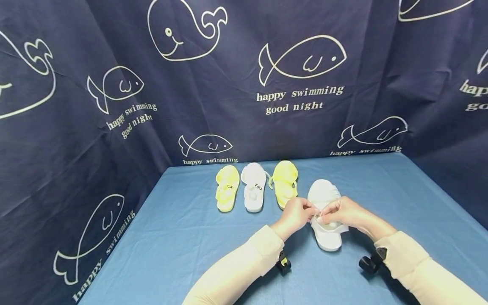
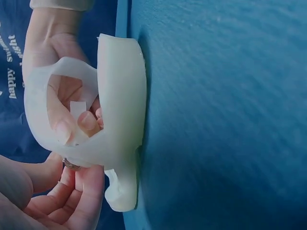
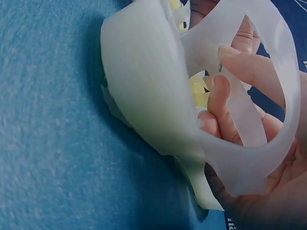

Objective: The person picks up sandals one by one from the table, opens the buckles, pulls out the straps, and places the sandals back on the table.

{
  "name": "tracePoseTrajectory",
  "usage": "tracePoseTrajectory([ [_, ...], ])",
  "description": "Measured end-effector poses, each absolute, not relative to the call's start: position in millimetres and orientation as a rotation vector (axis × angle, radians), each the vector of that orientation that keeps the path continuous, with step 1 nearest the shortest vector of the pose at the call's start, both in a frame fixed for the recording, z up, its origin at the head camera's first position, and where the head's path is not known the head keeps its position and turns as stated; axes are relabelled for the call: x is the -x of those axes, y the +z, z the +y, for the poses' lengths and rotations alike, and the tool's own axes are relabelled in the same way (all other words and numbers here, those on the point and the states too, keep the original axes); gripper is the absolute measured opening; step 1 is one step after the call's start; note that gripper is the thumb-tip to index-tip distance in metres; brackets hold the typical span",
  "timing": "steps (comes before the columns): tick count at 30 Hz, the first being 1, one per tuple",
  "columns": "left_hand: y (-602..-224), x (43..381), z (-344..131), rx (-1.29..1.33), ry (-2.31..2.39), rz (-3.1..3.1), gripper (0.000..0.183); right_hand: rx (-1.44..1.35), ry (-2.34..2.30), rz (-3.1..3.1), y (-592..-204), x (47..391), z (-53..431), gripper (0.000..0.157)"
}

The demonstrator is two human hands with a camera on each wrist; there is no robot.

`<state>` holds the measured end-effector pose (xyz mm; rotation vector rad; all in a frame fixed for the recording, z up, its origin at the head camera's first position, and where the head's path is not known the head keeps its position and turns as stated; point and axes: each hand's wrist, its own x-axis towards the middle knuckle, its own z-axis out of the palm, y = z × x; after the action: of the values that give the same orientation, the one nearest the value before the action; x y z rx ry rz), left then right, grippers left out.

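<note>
A white sandal (image 1: pixel 329 240) stands on the blue cloth with its sole down and broad straps arching over it. At the left side of its strap (image 2: pixel 86 151), my left hand (image 1: pixel 296 213) pinches the strap beside a small metal buckle (image 2: pixel 72 164). My right hand (image 1: pixel 343 212) reaches through the strap opening from the other side. Its thumb and forefinger pinch the strap's inner face, near a small metal stud (image 3: pixel 220 68). Both hands meet at the buckle, and the fingers partly hide it in the head view.
Left of the white sandal, a yellow sandal (image 1: pixel 284 188), another white sandal (image 1: pixel 253 188) and a further yellow sandal (image 1: pixel 227 190) stand in a row. Blue cloth (image 1: pixel 183 237) covers the table. Dark fish-print curtains (image 1: pixel 244 114) enclose the back and sides.
</note>
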<state>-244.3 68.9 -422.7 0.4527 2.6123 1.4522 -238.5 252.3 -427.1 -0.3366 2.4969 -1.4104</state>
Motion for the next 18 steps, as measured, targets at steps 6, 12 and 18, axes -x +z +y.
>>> tracePoseTrajectory([
  [6,-421.6,241.7,70.7,-0.485,1.379,2.700,0.011,0.346,-1.410,2.496,-429.2,239.2,252.8,0.022],
  [12,-426.3,239.2,64.4,-0.444,1.526,2.620,0.008,0.326,-1.405,2.479,-429.7,240.1,253.1,0.027],
  [18,-429.1,231.7,61.3,-0.302,1.642,2.540,0.005,0.316,-1.405,2.468,-428.6,240.8,254.1,0.029],
])
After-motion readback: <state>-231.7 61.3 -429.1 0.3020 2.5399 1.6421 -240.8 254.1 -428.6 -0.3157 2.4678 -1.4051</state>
